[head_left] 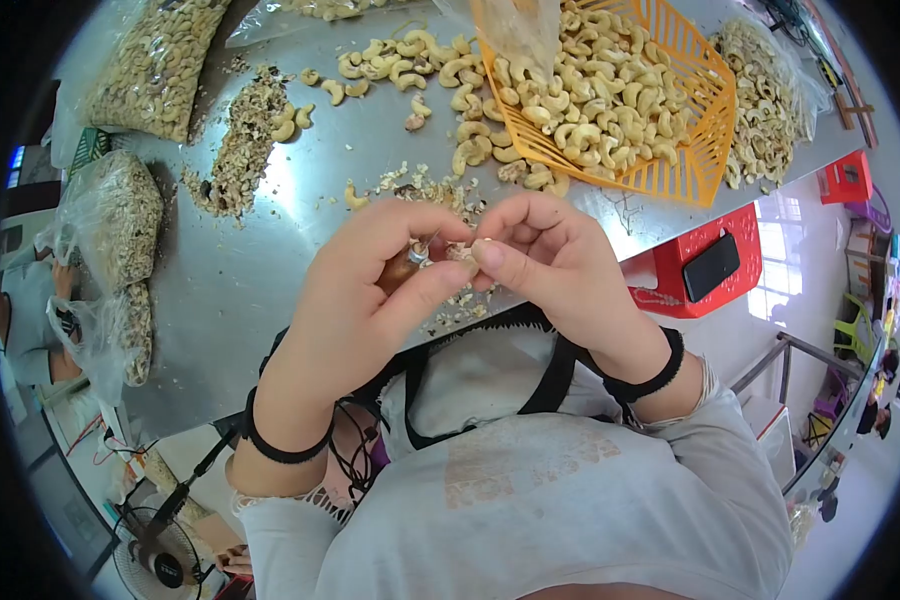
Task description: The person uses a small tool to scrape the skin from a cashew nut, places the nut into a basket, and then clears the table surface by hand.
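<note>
My left hand [375,285] and my right hand [560,262] meet at the fingertips above the metal table's near side. Pinched between them is a small pale cashew nut [460,253], partly hidden by the fingers. Inside my left hand there is also a small tool [419,254] with a brown handle and a shiny metal collar; its tip is too covered to make out. Below and behind the fingers lie pale peelings and crumbs [432,190]. One loose cashew [354,196] rests just beyond my left hand.
An orange plastic basket [712,160] full of cashews stands at the back right. Loose cashews [410,62] and a skin heap [238,150] lie on the metal table [230,290]. Filled bags [160,70] line the left; a phone [711,268] lies on a red stool [685,300].
</note>
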A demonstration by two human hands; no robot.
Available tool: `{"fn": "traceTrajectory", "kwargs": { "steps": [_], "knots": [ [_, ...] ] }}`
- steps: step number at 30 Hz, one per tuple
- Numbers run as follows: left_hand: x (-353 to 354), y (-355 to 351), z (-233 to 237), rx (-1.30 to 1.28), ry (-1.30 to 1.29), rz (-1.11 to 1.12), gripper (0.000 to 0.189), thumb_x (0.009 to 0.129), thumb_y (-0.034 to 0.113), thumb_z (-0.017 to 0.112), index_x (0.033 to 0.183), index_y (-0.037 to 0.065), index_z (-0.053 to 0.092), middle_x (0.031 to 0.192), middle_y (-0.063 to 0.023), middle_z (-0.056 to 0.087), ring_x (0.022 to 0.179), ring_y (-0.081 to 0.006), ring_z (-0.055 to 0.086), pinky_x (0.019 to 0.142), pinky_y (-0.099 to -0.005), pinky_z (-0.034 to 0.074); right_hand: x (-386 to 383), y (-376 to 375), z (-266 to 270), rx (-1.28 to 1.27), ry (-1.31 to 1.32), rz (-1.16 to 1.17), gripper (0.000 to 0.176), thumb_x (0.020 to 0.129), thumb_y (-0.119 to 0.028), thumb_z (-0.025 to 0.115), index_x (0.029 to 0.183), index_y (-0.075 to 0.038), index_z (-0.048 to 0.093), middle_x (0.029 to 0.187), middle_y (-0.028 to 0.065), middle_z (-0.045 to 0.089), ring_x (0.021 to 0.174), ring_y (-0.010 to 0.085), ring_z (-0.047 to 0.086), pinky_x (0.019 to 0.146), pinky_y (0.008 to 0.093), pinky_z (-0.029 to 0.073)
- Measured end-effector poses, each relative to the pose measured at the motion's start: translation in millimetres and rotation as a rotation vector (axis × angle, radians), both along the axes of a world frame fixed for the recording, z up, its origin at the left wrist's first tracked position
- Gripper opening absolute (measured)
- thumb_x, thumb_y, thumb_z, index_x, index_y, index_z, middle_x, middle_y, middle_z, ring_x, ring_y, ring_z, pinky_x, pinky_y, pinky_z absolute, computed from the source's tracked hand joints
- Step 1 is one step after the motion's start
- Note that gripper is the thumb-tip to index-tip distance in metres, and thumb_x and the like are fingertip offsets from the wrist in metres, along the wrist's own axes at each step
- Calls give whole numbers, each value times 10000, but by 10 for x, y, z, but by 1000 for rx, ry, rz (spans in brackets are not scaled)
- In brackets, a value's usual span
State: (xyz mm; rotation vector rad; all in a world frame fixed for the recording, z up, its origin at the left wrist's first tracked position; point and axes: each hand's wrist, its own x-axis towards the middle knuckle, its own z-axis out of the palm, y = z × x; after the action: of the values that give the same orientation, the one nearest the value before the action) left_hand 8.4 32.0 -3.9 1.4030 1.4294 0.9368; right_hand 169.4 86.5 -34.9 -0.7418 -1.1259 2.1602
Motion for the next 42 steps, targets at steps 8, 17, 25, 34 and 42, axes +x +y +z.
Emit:
{"fn": "traceTrajectory", "kwargs": {
  "steps": [8, 17, 25, 34, 42],
  "knots": [
    [110, -196, -8, 16, -173, 103, 303, 821, 61, 382, 1117, -1, 361, 834, -62, 493, 543, -24, 345, 487, -146, 294, -21, -77, -16, 5, 142, -96, 147, 754, -50, 570, 850, -10, 467, 831, 56, 542, 742, 79, 521, 654, 193, 422],
    [145, -274, -19, 3, -161, 72, 401, 792, -21, 429, 1183, -4, 343, 906, -119, 550, 763, -142, 554, 686, -230, 426, -106, -138, -53, 205, 180, -172, 131, 759, -34, 554, 848, 1, 464, 893, 110, 533, 684, 111, 527, 604, 228, 438],
    [140, -287, -31, 65, -43, 84, 413, 774, -9, 467, 1176, 12, 376, 897, -127, 565, 741, -178, 572, 659, -241, 436, -135, -186, -22, 208, 169, -192, 130, 742, -7, 565, 839, 6, 480, 911, 128, 534, 710, 135, 536, 617, 243, 443],
    [63, -251, -42, 207, 104, 53, 364, 778, -8, 463, 1140, 13, 431, 853, -121, 573, 705, -179, 573, 631, -246, 432, -125, -177, -73, 360, 169, -178, 152, 729, -2, 577, 850, 10, 487, 919, 123, 533, 825, 145, 525, 732, 247, 430],
    [65, -256, 20, 57, -80, 55, 383, 776, -12, 465, 1156, 14, 417, 869, -112, 573, 725, -168, 577, 646, -233, 429, -88, -162, -21, 195, 195, -134, 143, 740, -8, 567, 855, 20, 487, 926, 135, 524, 798, 143, 536, 719, 247, 440]
  ]
}}
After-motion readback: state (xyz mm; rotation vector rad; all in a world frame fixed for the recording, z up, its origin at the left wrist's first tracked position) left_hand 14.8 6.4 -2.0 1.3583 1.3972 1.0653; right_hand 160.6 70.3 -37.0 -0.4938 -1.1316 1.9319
